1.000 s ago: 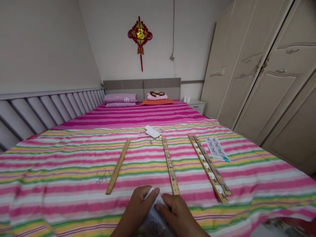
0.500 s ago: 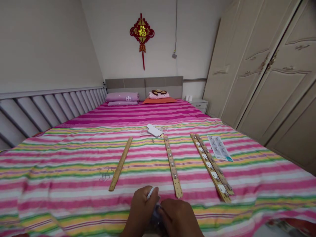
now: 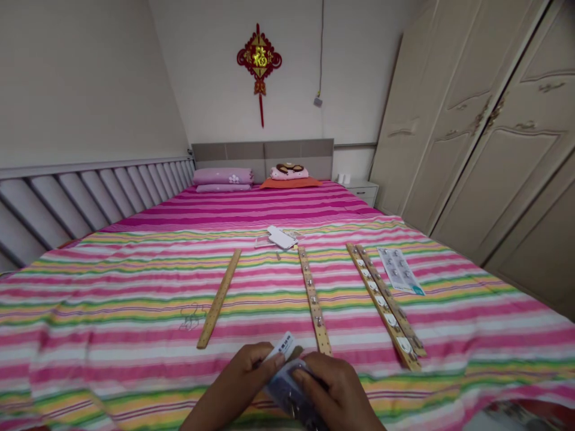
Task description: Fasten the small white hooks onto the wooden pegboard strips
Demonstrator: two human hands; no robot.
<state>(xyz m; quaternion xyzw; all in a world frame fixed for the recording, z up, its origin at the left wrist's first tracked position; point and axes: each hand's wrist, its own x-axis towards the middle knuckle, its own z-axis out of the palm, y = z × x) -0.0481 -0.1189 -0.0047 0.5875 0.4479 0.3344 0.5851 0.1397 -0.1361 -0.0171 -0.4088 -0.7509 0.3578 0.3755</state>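
My left hand (image 3: 249, 374) pinches a white printed card (image 3: 284, 348) near the bed's front edge. Beside it my right hand (image 3: 330, 383) is closed on a clear plastic package (image 3: 291, 392) with small shiny items inside. Just beyond my right hand, a wooden strip (image 3: 313, 299) carries several metal pieces. A bare wooden strip (image 3: 219, 299) lies to the left. On the right, two more strips lie side by side, one with white round pieces (image 3: 381, 300), the other (image 3: 390, 302) with small metal parts.
A blister card (image 3: 399, 270) lies right of the paired strips. White packaging (image 3: 281, 237) sits farther back, and thin tangled thread (image 3: 193, 317) lies at left. Pillows (image 3: 223, 176) rest by the headboard; wardrobes (image 3: 498, 161) stand at right.
My hands have moved slightly apart, with the left shifted left. The white card and the clear package now show more fully between them.
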